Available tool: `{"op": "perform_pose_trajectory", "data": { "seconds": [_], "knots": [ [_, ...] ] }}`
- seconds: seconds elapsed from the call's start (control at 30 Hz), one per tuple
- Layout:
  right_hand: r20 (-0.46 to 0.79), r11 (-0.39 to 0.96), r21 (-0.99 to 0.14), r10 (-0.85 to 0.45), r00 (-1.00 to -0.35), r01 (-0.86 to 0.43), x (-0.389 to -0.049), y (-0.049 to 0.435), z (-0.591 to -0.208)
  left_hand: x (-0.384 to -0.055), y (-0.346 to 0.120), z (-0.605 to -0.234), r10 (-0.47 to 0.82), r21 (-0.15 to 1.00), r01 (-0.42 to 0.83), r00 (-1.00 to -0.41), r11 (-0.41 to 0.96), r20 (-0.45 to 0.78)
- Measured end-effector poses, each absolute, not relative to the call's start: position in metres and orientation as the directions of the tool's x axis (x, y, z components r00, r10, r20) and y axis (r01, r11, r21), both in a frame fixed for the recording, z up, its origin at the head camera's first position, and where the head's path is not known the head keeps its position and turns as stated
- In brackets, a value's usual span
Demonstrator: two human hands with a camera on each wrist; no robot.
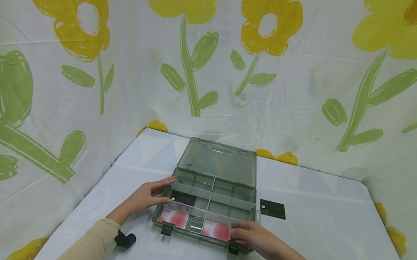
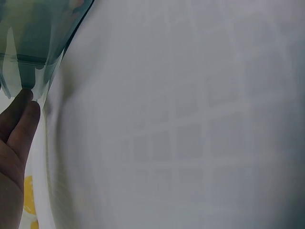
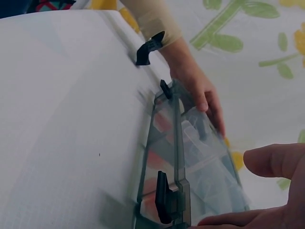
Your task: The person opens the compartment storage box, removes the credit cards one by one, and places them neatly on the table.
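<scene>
A translucent grey-green plastic box (image 1: pixel 206 205) lies on the table with its lid (image 1: pixel 218 160) tipped back. Clear dividers split it into compartments. One black card (image 1: pixel 183 198) is in the middle left compartment. A red and white card (image 1: pixel 173 218) lies at the front left, and another (image 1: pixel 217 230) at the front right. My left hand (image 1: pixel 145 197) rests its fingers against the box's left side. At the front right corner my right hand (image 1: pixel 258 237) has its fingertips by the right red card. In the right wrist view its thumb (image 3: pixel 271 160) stands apart from the fingers.
Another black card (image 1: pixel 273 209) lies on the white table (image 1: pixel 318 241), right of the box. Two dark latches (image 1: pixel 167 228) stick out along the box's front edge. A flowered curtain (image 1: pixel 302 93) hangs behind the table and at its sides.
</scene>
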State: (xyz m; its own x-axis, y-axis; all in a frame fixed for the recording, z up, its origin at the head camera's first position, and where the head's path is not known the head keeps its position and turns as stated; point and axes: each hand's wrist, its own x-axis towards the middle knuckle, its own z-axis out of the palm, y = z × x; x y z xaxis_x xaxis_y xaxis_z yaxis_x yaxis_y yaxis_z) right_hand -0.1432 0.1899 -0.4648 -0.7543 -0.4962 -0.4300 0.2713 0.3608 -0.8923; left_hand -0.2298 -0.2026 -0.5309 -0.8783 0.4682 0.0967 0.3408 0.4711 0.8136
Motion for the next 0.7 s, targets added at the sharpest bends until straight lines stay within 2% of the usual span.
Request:
{"op": "perform_pose_trajectory", "data": {
  "seconds": [0.7],
  "knots": [
    [-0.410, 0.314, -0.907, -0.511, -0.756, 0.280, -0.140, 0.193, -0.453, -0.230, -0.203, -0.530, 0.468, 0.826, 0.330, -0.879, 0.457, 0.092]
  ]
}}
